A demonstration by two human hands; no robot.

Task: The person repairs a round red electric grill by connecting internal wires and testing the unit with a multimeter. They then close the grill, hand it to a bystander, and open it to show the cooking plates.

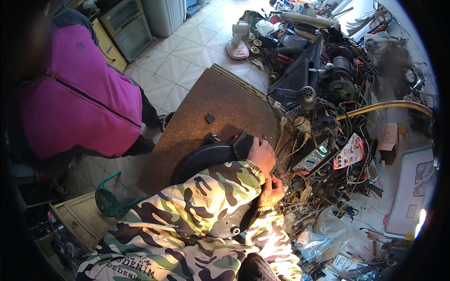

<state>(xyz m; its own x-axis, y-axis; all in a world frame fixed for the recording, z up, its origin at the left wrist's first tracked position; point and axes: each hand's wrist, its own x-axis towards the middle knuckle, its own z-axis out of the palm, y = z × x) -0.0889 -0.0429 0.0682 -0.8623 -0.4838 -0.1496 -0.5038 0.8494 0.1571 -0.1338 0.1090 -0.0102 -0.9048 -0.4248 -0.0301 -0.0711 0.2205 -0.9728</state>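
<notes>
On a brown wooden board [185,122] lies a black rounded appliance [204,157] with a raised end, partly hidden by my camouflage sleeves. My left hand [261,154] is closed over the appliance's raised end at its right, fingertips curled. Just below it, my right hand [273,189] is closed with fingers pinched; what it holds is too small or hidden to make out. A black plug [212,138] lies beside the appliance, and a small black piece [209,118] sits farther up the board. Tangled cables and wires [300,196] lie right beside both hands.
A person in a pink fleece [84,93] stands at left. A green round object [107,201] is at lower left. Piled parts [340,79], a multimeter [311,159], a curved brass-coloured tube [384,105] and plastic bags [316,243] crowd the right. Tiled floor [178,51] lies behind the board.
</notes>
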